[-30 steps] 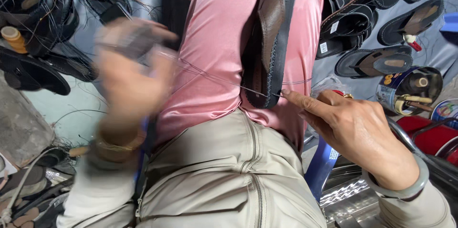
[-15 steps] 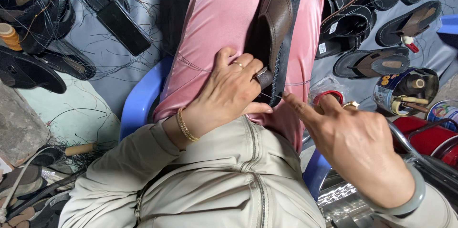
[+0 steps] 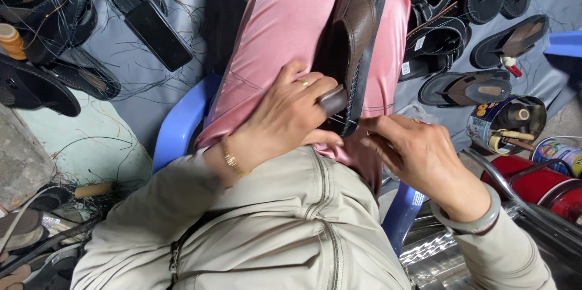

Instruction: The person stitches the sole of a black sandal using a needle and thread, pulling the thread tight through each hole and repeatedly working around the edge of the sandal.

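Left hand (image 3: 285,117) clamps the near end of the brown sandal (image 3: 354,35) against the pink lap. Right hand (image 3: 418,156) pinches a thin tool, hardly visible, at the sole's edge.

The sandal (image 3: 357,29) ran off the top edge, its front unseen. The left hand (image 3: 285,117) covered its heel end, and the fingertips of the right hand (image 3: 424,156) hid whatever they pinched there. The thread was too thin to trace. The tin (image 3: 506,123) hid most of its contents.
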